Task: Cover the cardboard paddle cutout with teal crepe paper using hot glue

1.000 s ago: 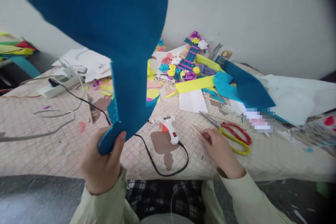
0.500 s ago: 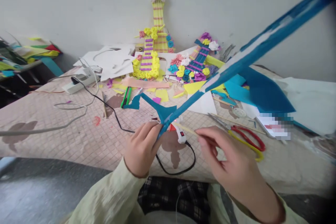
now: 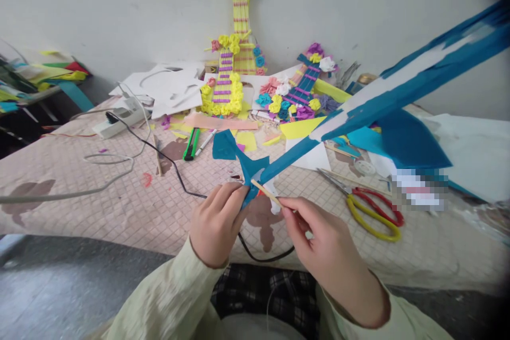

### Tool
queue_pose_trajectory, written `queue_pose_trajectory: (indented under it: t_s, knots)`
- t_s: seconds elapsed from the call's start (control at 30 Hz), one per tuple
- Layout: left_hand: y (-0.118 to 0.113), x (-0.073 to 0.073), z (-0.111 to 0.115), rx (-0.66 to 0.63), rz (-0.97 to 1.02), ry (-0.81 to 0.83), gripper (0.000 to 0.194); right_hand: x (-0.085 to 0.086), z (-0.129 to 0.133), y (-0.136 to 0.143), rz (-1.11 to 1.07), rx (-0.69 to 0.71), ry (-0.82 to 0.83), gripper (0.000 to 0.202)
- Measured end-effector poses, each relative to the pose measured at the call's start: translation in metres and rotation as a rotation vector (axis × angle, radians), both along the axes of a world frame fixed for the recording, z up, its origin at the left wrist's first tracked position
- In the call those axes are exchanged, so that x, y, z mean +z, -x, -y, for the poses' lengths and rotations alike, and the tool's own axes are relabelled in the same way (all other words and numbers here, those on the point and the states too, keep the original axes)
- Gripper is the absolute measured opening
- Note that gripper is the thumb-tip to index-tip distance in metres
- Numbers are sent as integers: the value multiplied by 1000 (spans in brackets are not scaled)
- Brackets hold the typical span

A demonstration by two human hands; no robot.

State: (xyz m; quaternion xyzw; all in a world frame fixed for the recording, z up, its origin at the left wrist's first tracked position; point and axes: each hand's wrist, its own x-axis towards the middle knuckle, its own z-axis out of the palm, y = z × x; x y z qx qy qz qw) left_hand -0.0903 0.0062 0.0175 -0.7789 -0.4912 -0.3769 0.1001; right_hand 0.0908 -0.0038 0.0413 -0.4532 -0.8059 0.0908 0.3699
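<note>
My left hand [image 3: 219,223] is closed on the lower end of a long blue-and-white paper-covered strip [image 3: 358,98], which slants up to the right past the edge of view. Ragged blue paper flaps [image 3: 224,146] stick out just above my fingers. Between the thumb and fingers of my right hand [image 3: 322,236] is a thin wooden stick [image 3: 266,192]. Its far tip meets the strip's blue lower end, or lies just in front of it. Behind the stick, a white device [image 3: 274,207] with a black cord is mostly hidden.
Scissors [image 3: 358,204] with red and yellow handles lie right of my right hand. A green utility knife [image 3: 192,144] and a white power strip [image 3: 121,121] are farther left. Guitar-shaped paper crafts [image 3: 225,82] lean at the back among paper scraps. Blue sheets [image 3: 410,141] lie at right.
My right hand has moved left, bringing the wooden stick to the strip's lower end. The strip has tilted slightly, and its blue flap has shifted off the green utility knife.
</note>
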Motion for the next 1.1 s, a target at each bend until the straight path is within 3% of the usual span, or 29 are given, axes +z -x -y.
queue_pose_trajectory:
  t_s: [0.23,0.37,0.63,0.77,0.83,1.0,1.1]
  knots:
    - [0,-3,0,-27,2,-19,20,-4,0,-1,12,24,109,19]
    - [0,-2,0,-21,21,0,19,-1,1,-2,-84,44,162,18]
    - [-4,3,3,-23,60,7,19,-5,7,1,-69,-49,-84,22]
    - [-5,5,4,-33,68,16,18,-6,8,0,-112,-51,-86,23]
    - [-5,6,4,-41,74,15,18,-6,8,-3,-181,-17,29,21]
    - [-6,7,6,-45,87,24,17,-2,10,-6,-427,131,569,19]
    - [-7,8,6,-41,91,12,17,0,11,-5,-558,193,734,21]
